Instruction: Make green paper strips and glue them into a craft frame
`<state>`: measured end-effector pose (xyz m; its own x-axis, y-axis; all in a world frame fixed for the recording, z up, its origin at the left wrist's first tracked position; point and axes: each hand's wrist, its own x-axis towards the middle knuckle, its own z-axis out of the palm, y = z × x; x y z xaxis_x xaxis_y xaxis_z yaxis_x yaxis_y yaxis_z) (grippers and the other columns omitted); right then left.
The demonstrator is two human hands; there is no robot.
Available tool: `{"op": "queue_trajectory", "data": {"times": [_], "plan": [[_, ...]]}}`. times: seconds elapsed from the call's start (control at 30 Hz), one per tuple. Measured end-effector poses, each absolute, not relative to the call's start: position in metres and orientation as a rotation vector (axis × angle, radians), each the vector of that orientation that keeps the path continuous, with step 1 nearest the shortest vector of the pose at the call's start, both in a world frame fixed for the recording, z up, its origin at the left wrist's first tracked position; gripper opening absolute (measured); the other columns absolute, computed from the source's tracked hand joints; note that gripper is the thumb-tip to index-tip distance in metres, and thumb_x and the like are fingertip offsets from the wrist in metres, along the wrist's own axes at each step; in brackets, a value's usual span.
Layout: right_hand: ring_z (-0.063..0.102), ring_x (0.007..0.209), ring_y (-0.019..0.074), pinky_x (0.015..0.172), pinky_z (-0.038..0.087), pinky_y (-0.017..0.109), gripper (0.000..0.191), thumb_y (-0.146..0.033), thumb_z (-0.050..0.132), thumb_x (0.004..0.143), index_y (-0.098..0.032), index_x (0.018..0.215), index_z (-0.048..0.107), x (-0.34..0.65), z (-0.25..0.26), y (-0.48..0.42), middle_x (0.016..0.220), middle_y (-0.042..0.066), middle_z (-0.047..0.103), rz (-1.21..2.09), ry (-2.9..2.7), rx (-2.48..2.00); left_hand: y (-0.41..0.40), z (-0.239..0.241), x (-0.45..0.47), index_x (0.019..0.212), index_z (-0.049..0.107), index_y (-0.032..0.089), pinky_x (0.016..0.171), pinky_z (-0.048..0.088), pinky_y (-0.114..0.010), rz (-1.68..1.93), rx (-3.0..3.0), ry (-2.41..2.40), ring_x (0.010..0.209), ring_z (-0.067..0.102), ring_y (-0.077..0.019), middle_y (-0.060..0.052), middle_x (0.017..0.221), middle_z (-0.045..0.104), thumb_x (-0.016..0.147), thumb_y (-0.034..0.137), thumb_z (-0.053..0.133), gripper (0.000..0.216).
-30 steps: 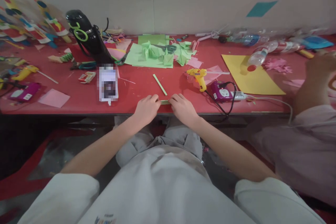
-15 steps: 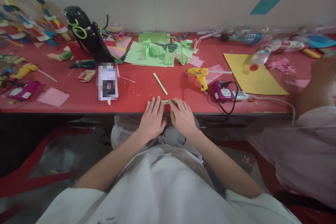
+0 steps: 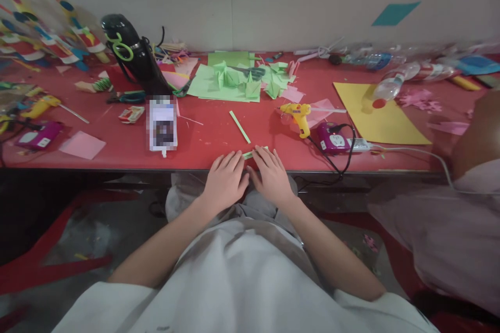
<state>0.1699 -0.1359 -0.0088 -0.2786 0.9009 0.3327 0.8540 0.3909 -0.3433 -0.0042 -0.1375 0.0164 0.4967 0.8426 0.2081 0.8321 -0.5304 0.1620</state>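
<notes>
My left hand [image 3: 225, 181] and my right hand [image 3: 270, 176] lie side by side at the near edge of the red table [image 3: 219, 138], fingers stretched out flat. A small folded green paper strip [image 3: 250, 154] shows between the fingertips; both hands press on it. A longer green strip [image 3: 239, 126] lies just beyond. Farther back sits a pile of green paper sheets and folded pieces [image 3: 234, 79].
A phone [image 3: 161, 126] lies left of my hands. A yellow glue gun [image 3: 297, 113], a purple power socket [image 3: 332, 139] and yellow card [image 3: 377, 113] are to the right. Another person's arm [image 3: 474, 135] reaches in at far right. A black bag [image 3: 133, 57] stands back left.
My fingers went from curled pinching the strip to lying flat over it, and both hands slid slightly toward the table edge. The other person's arm drew back to the right.
</notes>
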Motion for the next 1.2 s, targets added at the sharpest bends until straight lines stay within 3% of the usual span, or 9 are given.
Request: {"op": "queue_trajectory", "data": {"times": [0.13,0.27,0.5,0.8,1.0,1.2], "plan": [[0.047,0.138,0.0294,0.119,0.029,0.054,0.046,-0.037,0.044,0.100,-0.015,0.139,0.055,0.180,-0.008,-0.128,0.148,0.015,0.052,0.146,-2.240,-1.433,-0.125,0.034,-0.009,0.121,0.064,0.015,0.093,0.047,-0.043,0.332,2.712,1.402,0.113,0.059,-0.0272,-0.013,0.128,0.063,0.102,0.029,0.037,0.036],[0.049,0.136,0.0287,0.117,0.034,0.054,0.040,-0.032,0.043,0.100,-0.016,0.133,0.059,0.189,-0.007,-0.121,0.144,0.015,0.055,0.155,-2.229,-1.409,-0.114,0.035,-0.011,0.113,0.067,0.015,0.092,0.050,-0.039,0.290,2.698,1.195,0.103,0.060,-0.0234,-0.012,0.116,0.063,0.100,0.015,0.037,0.033],[0.052,0.124,0.0314,0.107,0.042,0.051,0.037,-0.029,0.045,0.099,-0.015,0.125,0.066,0.192,0.000,-0.112,0.133,0.017,0.060,0.071,-2.186,-1.531,-0.107,0.022,0.005,0.114,0.067,0.014,0.097,0.050,-0.037,0.406,2.631,1.074,0.107,0.059,-0.0219,-0.012,0.116,0.061,0.098,0.009,0.037,0.034],[0.049,0.133,0.0284,0.116,0.030,0.052,0.037,-0.024,0.042,0.098,-0.020,0.126,0.066,0.203,0.008,-0.084,0.140,0.010,0.060,0.088,-2.259,-1.595,-0.075,0.023,0.016,0.111,0.070,0.021,0.093,0.049,-0.043,0.402,2.596,1.046,0.112,0.059,-0.0257,-0.004,0.126,0.067,0.097,0.021,0.050,0.025],[0.049,0.137,0.0269,0.117,0.030,0.055,0.034,-0.026,0.046,0.098,-0.022,0.125,0.066,0.207,0.002,-0.058,0.141,0.008,0.060,0.210,-2.220,-1.594,-0.046,0.021,0.010,0.096,0.072,0.025,0.099,0.044,-0.041,0.450,2.499,0.987,0.119,0.059,-0.0235,-0.002,0.118,0.072,0.093,0.025,0.060,0.012],[0.049,0.138,0.0263,0.117,0.029,0.055,0.032,-0.026,0.047,0.097,-0.022,0.123,0.066,0.210,0.001,-0.036,0.140,0.008,0.062,0.280,-2.232,-1.517,-0.028,0.024,0.009,0.101,0.068,0.025,0.104,0.041,-0.043,0.495,2.514,1.013,0.126,0.056,-0.0250,-0.004,0.125,0.068,0.086,0.031,0.069,0.017]]}}
